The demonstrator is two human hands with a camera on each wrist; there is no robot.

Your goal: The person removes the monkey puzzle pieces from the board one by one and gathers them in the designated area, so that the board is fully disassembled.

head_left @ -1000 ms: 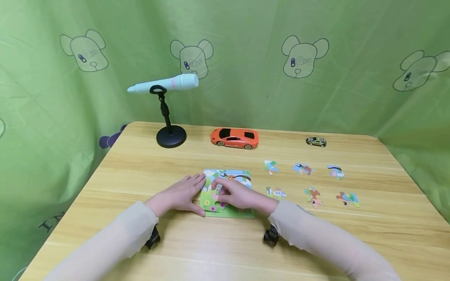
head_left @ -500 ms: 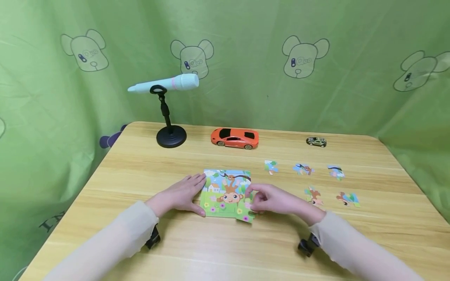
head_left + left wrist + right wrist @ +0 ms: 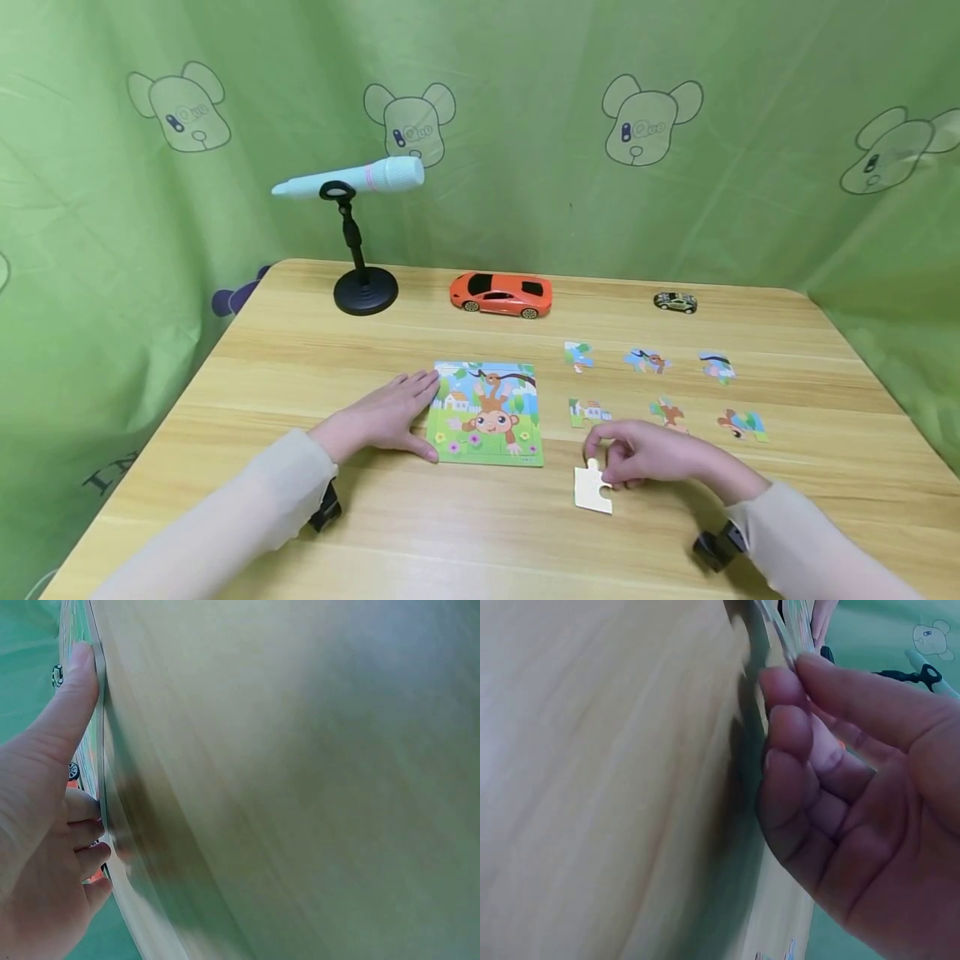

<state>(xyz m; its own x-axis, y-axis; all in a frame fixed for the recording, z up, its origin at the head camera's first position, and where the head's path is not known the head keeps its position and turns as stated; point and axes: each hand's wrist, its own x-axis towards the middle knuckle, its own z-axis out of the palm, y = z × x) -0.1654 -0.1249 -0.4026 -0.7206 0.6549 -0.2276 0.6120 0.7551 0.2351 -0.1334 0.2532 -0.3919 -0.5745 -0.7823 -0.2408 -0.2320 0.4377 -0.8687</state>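
Observation:
A square puzzle board [image 3: 487,433] with a monkey picture lies on the table. My left hand [image 3: 386,417] rests along its left side, fingertips at the upper left edge and thumb at the lower left corner; in the left wrist view the thumb [image 3: 71,697] lies along the board's edge. To the right of the board, my right hand [image 3: 648,454] pinches a puzzle piece [image 3: 588,490] with its pale, blank back showing. In the right wrist view the piece [image 3: 781,634] appears edge-on at the thumb and index fingertips, the other fingers curled.
Several loose puzzle pieces lie in two rows on the right, including a house piece [image 3: 585,412] and a monkey-face piece [image 3: 738,423]. Behind stand an orange toy car [image 3: 501,297], a small dark toy car [image 3: 675,302] and a light-blue microphone [image 3: 348,177] on a black stand [image 3: 365,290].
My right hand has lifted the piece from the board's lower left and carried it rightward past the board. The piece has turned from picture side to blank back. My left hand stays put.

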